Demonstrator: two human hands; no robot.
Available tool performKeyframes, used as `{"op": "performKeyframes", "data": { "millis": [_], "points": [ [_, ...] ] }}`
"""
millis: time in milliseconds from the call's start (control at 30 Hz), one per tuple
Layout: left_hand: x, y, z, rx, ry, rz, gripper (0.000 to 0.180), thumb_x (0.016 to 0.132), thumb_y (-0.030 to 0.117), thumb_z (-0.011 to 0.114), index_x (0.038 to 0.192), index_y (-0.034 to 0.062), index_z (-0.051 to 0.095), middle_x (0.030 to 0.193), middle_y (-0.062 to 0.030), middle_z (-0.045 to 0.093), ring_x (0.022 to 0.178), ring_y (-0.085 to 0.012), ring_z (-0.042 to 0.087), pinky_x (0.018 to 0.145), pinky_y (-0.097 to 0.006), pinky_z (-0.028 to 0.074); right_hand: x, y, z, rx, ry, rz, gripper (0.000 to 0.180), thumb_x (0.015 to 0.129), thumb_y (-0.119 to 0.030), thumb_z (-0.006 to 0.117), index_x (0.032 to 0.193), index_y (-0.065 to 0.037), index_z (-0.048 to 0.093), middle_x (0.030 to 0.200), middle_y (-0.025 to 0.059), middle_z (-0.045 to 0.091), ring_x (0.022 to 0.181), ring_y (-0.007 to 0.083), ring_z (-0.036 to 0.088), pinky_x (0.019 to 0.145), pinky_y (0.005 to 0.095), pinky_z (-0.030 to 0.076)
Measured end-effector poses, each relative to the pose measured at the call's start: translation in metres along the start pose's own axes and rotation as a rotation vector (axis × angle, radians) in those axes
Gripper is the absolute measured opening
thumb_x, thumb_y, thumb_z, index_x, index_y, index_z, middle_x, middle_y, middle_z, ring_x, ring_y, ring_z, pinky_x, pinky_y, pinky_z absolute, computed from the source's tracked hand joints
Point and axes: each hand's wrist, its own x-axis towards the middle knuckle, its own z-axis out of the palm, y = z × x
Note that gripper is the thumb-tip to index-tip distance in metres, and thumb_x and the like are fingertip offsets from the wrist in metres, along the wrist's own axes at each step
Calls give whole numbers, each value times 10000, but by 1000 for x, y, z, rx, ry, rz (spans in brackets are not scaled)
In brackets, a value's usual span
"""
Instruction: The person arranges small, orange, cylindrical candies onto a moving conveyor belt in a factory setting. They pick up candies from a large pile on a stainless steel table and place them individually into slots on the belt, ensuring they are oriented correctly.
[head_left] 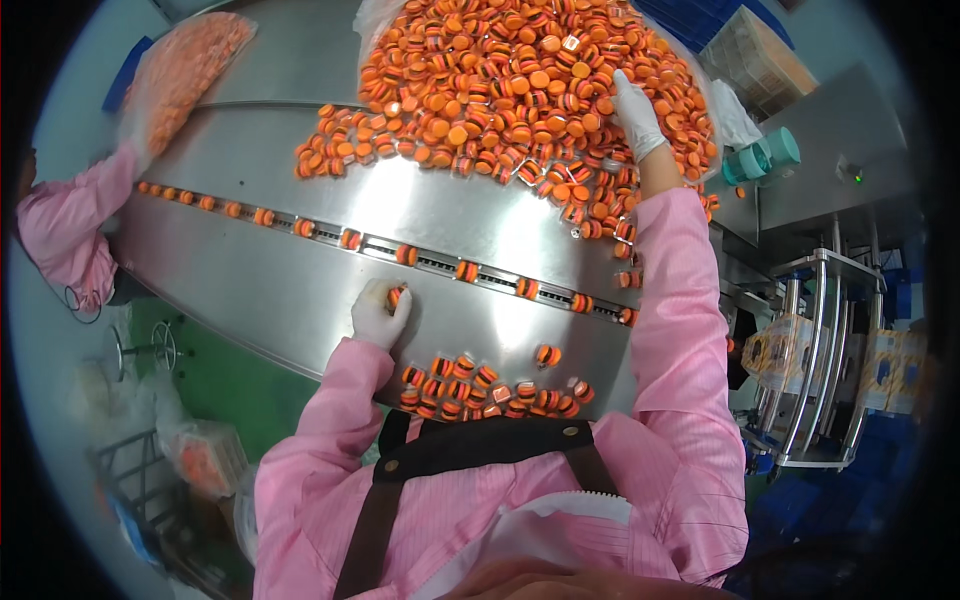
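Head view: I see a steel desk [300, 290], green floor at seven o'clock. My left hand [378, 312] grips a cap [395, 296]; right hand [636, 115] lies open on the pile [500, 80]. Clear bag [180, 70] at ten.

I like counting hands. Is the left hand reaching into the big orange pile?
No, the left hand holds one orange piece by the track.
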Motion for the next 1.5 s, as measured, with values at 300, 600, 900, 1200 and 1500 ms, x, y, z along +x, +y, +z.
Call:
{"op": "performKeyframes", "data": {
  "millis": [300, 600, 900, 1200, 1500],
  "points": [
    [1, 4, -1, 3, 4, 2, 178, 813, 198, 661, 919, 55, 654, 886, -129, 637, 798, -310, 632, 713, -369, 512, 33, 23, 15, -315, 4, 22, 848, 866, -688, 359, 1251, 45, 543, 1252, 217, 572, 1195, 335, 520, 998, 370, 378],
    [1, -3, 2, -15, -15, 7, 179, 813, 204, 658, 916, 57, 661, 883, -126, 642, 796, -307, 634, 707, -371, 511, 43, 56, 30, -87, 8, -174, 794, 864, -628, 478, 1272, 51, 517, 1267, 198, 565, 1184, 299, 531, 983, 340, 382],
    [3, 5, -1, 30, -11, 6, 173, 809, 196, 665, 911, 56, 660, 878, -127, 641, 787, -306, 634, 703, -371, 512, 31, 49, 35, 168, -104, -60, 868, 876, -587, 516, 1416, 61, 309, 1457, 175, 373, 1357, 265, 337, 1095, 348, 249],
    [1, -1, 3, 8, -4, 16, 156, 810, 170, 658, 912, 52, 648, 875, -140, 637, 792, -315, 629, 713, -375, 504, 41, 58, 42, 269, -153, 60, 857, 850, -607, 548, 1410, 16, 374, 1459, 162, 380, 1356, 248, 342, 1095, 325, 255],
    [2, 3, 3, 20, 16, 29, 163, 801, 191, 668, 898, 60, 658, 873, -124, 637, 783, -310, 631, 699, -372, 513, 21, 47, 58, 116, -153, -125, 697, 863, -515, 597, 1302, 20, 517, 1283, 100, 557, 1192, 181, 481, 1030, 287, 320]
  ]
}}
